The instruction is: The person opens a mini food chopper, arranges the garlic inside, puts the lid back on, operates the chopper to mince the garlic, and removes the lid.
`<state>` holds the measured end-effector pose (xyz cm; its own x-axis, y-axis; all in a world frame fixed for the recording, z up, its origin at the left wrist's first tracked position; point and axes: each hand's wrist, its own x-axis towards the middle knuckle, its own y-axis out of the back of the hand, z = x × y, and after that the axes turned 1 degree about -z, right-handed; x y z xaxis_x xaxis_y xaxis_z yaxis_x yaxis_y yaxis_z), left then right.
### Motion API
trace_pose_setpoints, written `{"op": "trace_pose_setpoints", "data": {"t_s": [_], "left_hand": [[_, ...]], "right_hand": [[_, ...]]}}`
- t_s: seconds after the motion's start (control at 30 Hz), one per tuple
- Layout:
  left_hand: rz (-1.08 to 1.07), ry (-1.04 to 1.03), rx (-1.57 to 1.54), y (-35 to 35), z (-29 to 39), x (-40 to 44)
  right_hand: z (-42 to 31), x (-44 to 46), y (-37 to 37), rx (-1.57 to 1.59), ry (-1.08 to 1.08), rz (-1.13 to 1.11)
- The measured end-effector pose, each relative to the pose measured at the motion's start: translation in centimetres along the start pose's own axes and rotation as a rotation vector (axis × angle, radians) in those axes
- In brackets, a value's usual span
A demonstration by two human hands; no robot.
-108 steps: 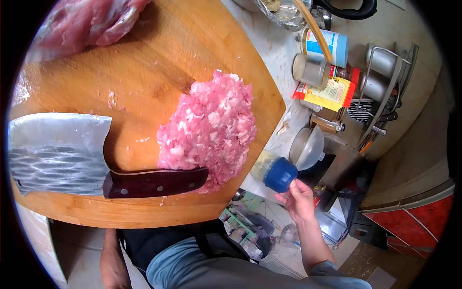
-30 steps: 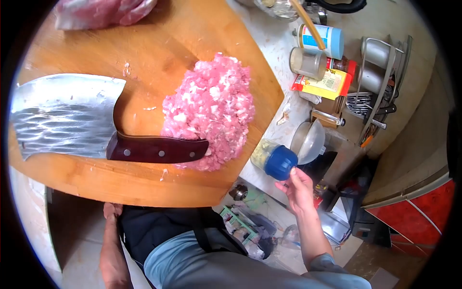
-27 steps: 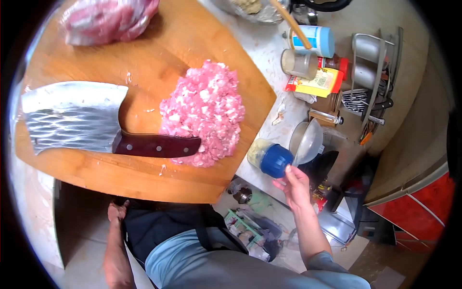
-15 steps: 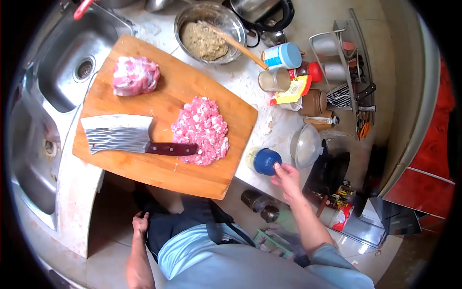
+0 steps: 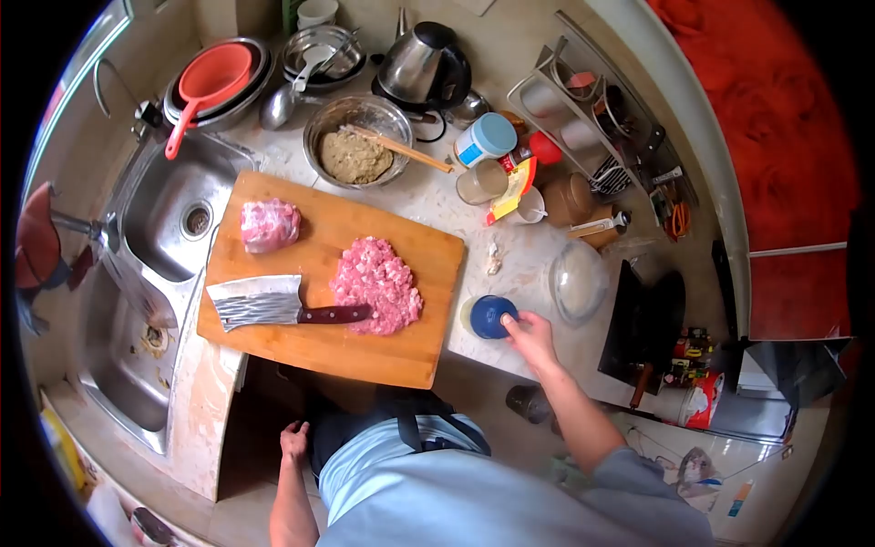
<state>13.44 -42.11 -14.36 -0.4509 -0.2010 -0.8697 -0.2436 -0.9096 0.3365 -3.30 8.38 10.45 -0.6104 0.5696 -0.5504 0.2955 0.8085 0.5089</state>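
My right hand (image 5: pixel 530 339) reaches over the counter, thumb and fingers closed on the edge of a round blue lid (image 5: pixel 493 317). Beneath that lid shows part of a small clear container (image 5: pixel 468 316) with pale contents. My left hand (image 5: pixel 293 441) hangs low at my side, fingers loosely curled, with nothing visible in it. On the wooden cutting board (image 5: pixel 365 360) lie a lump of meat (image 5: pixel 270 225), a pile of minced meat (image 5: pixel 390 284) and a cleaver (image 5: pixel 264 303). The cleaver's dark handle rests against the mince.
Left is a double steel sink (image 5: pixel 169 205). Behind the board stands a bowl of pasty mixture (image 5: pixel 355 157) with chopsticks, near a kettle (image 5: pixel 424 64). Jars (image 5: pixel 483 180) and a seasoning packet (image 5: pixel 512 191) stand at the back right. A clear dome cover (image 5: pixel 579 283) sits right of my hand.
The camera view has tilted up, bringing the kettle, red colander and back wall into view. My right hand stays on the blue lid, and the left still hangs down.
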Motion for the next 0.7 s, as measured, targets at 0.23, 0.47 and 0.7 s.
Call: {"op": "trace_pose_setpoints", "data": {"t_s": [0.23,0.47,0.7], "left_hand": [[0.01,-0.035,0.074,1.1,1.9,-0.2],[0.006,-0.038,0.07,0.7,0.9,1.0],[-0.001,-0.012,0.023,0.7,2.0,-0.4]], "right_hand": [[2.8,2.0,0.1,-0.335,0.186,0.083],[-0.3,0.2,-0.2,-0.537,0.282,0.133],[1.5,2.1,0.3,-0.5,0.326,0.077]]}}
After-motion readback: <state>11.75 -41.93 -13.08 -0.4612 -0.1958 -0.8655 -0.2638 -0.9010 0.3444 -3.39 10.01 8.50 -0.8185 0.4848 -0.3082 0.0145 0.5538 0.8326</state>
